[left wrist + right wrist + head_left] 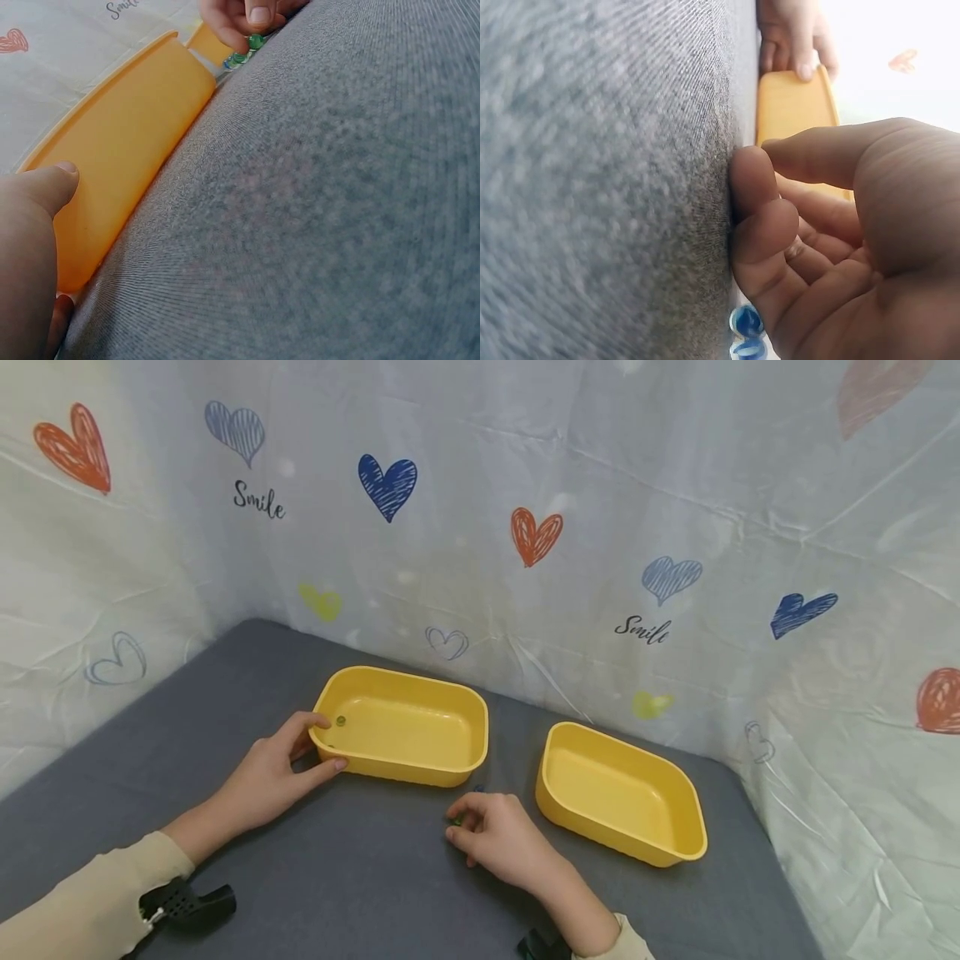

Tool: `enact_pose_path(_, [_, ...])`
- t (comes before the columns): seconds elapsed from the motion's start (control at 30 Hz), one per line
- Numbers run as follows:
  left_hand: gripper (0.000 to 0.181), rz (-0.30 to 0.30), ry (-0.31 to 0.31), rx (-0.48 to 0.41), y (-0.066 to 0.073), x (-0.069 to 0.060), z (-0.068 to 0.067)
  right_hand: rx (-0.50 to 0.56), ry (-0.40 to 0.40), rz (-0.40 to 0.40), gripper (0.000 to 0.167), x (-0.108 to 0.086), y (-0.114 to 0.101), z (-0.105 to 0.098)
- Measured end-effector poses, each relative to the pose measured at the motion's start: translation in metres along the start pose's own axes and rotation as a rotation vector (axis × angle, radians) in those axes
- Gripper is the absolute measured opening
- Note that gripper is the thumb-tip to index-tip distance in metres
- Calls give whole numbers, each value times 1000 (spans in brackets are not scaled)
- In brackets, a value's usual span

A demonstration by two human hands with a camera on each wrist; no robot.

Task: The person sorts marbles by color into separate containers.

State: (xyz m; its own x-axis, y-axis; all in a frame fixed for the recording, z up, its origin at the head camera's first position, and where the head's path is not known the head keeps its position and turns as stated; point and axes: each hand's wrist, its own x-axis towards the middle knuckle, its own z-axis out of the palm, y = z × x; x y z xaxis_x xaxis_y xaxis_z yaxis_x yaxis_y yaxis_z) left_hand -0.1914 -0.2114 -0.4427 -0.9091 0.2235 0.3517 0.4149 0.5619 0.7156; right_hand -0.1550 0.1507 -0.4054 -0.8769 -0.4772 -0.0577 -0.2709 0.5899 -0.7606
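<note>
My left hand [270, 772] holds the left end of a yellow tray [420, 768], fingers over its rim and thumb against the outer front wall. Inside that tray lies a small green glass marble [341, 721]; a second one is mostly hidden behind the near rim. Low over the cloth between the two trays, my right hand [506, 843] pinches a green glass marble [457, 820] between thumb and fingertips. Just beyond those fingers a blue glass marble [478, 788] sits on the cloth. In the right wrist view the blue marble [746, 321] shows beneath the curled fingers.
A second yellow tray [551, 785] stands to the right of my right hand, with no marble visible in it. Dark grey cloth [337, 877] covers the table. A white curtain [480, 435] printed with hearts hangs behind and along the sides.
</note>
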Motion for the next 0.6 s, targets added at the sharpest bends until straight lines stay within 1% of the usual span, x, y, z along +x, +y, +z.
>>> enact_pose_path(0.23, [61, -2, -4, -1, 1, 0, -1, -18, -1, -6, 15, 0, 0, 0])
enact_pose_path(0.43, [61, 10, 7, 5, 2, -1, -1, -30, -15, -15, 10, 0, -2, -1])
enact_pose_path(0.6, [61, 11, 4, 3, 2, 0, 0, -33, -10, -19, 9, 0, -3, -1])
